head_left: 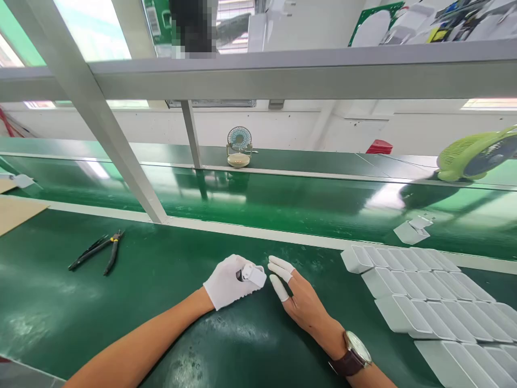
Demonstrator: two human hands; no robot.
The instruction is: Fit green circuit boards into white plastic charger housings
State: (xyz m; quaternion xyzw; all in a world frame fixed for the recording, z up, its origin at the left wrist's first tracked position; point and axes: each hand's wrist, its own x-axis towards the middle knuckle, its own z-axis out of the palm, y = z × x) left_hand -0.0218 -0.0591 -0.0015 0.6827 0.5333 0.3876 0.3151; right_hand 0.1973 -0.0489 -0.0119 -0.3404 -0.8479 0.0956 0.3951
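My left hand (228,281), in a white glove, is closed around a small white plastic part (253,274) just above the green bench surface (161,302). My right hand (299,299) lies beside it, fingers stretched out and apart, with white finger cots on the thumb and two fingertips. It holds nothing, and its fingertips are a short gap from the white part. A brown-strapped watch (355,350) is on my right wrist.
Rows of white plastic housings (424,302) lie at the right. Black pliers (99,250) rest at the left, near cardboard (16,213). A loose white part (412,230) sits on the conveyor belt (283,199). Small fans (239,145) (472,156) stand beyond. A slanted metal strut (105,124) crosses ahead.
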